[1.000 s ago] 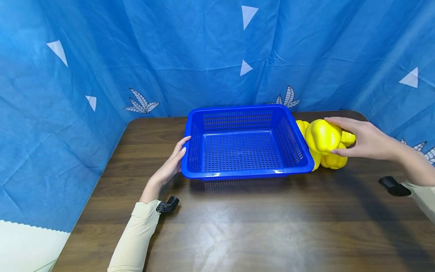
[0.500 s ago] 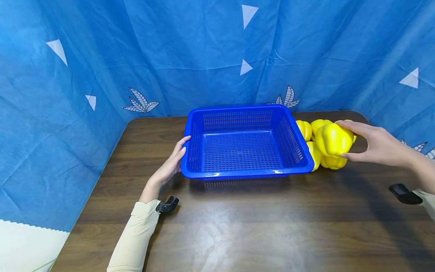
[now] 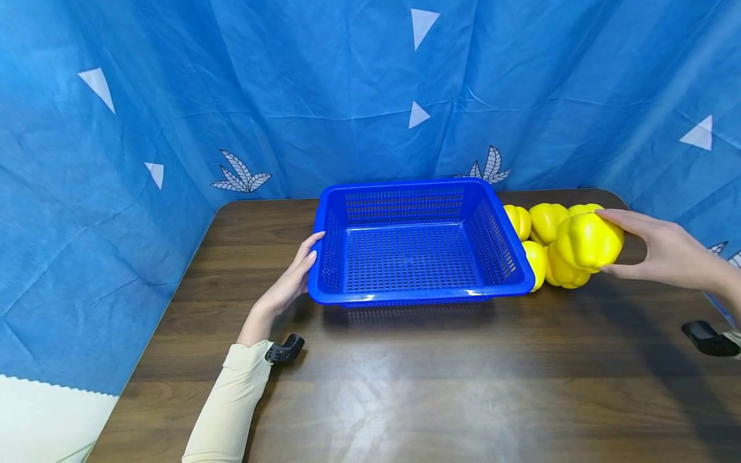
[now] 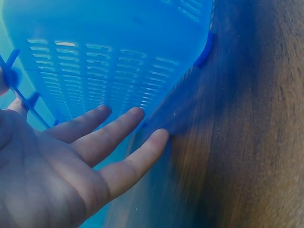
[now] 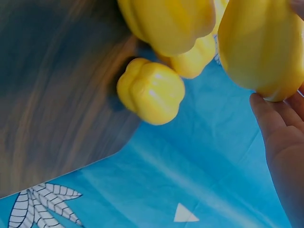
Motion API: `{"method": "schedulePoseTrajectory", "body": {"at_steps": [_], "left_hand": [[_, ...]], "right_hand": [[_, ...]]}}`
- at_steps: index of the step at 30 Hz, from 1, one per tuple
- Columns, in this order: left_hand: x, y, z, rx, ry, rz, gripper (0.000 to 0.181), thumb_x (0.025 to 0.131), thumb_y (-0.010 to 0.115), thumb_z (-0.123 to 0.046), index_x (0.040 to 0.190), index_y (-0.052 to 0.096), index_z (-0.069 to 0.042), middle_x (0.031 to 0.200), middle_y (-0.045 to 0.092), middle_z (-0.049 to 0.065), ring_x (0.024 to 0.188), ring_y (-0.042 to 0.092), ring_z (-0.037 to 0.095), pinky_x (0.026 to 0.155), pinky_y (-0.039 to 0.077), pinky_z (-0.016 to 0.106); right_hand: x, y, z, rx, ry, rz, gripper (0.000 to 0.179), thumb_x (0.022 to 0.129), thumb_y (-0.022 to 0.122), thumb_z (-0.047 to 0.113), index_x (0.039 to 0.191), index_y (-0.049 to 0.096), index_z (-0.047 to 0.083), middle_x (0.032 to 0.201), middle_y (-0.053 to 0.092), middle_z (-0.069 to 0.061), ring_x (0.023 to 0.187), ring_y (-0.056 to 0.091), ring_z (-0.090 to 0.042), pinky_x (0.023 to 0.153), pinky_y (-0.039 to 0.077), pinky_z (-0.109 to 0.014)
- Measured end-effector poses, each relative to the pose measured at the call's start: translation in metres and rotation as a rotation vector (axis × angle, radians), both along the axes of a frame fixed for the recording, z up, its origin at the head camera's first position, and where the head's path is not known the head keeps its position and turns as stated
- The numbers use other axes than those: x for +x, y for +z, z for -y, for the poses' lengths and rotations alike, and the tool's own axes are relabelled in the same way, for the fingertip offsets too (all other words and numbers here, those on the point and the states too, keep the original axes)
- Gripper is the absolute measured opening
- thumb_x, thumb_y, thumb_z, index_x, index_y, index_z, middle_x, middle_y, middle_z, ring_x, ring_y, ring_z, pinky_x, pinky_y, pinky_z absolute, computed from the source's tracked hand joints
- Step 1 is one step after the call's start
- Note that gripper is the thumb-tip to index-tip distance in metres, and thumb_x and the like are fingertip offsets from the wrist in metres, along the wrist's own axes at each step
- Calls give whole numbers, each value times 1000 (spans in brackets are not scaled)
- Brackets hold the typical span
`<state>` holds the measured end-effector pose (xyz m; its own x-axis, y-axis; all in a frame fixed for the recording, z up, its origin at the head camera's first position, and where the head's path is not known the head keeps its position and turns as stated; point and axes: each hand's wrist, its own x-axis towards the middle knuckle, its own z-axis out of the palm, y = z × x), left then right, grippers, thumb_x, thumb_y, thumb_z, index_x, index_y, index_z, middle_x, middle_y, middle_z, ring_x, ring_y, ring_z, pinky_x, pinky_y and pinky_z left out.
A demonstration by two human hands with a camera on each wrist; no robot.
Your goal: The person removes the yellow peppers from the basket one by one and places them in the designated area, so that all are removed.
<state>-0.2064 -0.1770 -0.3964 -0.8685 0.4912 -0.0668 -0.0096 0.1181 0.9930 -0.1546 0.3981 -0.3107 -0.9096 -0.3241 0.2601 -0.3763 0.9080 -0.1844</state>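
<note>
A yellow bell pepper [image 3: 589, 241] is held by my right hand [image 3: 671, 251], thumb and fingers on its right side, above other peppers at the table's right. In the right wrist view the held pepper [image 5: 261, 45] fills the upper right, with fingers [image 5: 270, 118] against its lower end. Farther left, my left hand [image 3: 289, 273] grips the left rim of a blue plastic basket [image 3: 405, 295]. The left wrist view has three outstretched fingers [image 4: 107, 137] by the basket's slotted side wall [image 4: 114, 28]. No contents show inside the basket.
Several more yellow bell peppers [image 3: 535, 262] sit close together against the basket's right side. The dark wooden table [image 3: 417, 386] ends at a blue patterned curtain [image 3: 347, 90] behind and at both sides.
My right hand has moved to the right with the held pepper, uncovering more of the peppers beside the basket. The left hand and the basket have stayed put.
</note>
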Motion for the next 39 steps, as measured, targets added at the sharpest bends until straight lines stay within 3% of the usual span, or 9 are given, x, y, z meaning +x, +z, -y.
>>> {"method": "schedulePoseTrajectory", "body": {"at_steps": [9,16,21,30,39], "left_hand": [[1,1,0,11,-5,5,48,102,20,-42,147,5,-37,154,12,14,131,37,48,96,45,59],[1,2,0,-10,4,2,49,101,21,-44,146,5,-39,155,9,11,133,35,47,97,44,60],[1,2,0,3,-2,3,48,101,21,-43,147,5,-38,155,10,11,132,36,47,96,45,59],[0,0,0,1,2,0,48,101,21,-44,147,5,-39,154,11,12,130,38,48,95,46,58],[-1,-2,-1,11,0,-5,48,101,21,-43,147,6,-38,154,11,12,131,36,47,96,45,60]], "right_hand": [[6,-9,-20,40,-56,-34,101,54,85,7,141,35,-1,130,44,-34,106,44,-46,79,42,-58],[10,-15,-31,54,-130,9,102,60,83,5,143,25,-6,127,40,-36,102,43,-45,78,41,-54],[11,-18,-40,79,-145,13,100,63,82,9,141,23,-12,123,37,-37,100,41,-47,76,41,-59],[10,-34,-57,88,-152,55,95,59,81,0,136,28,-16,121,36,-37,95,41,-46,74,42,-60],[7,-48,-64,112,-81,64,89,56,81,-1,130,34,-17,117,40,-34,95,41,-43,70,43,-59]]}}
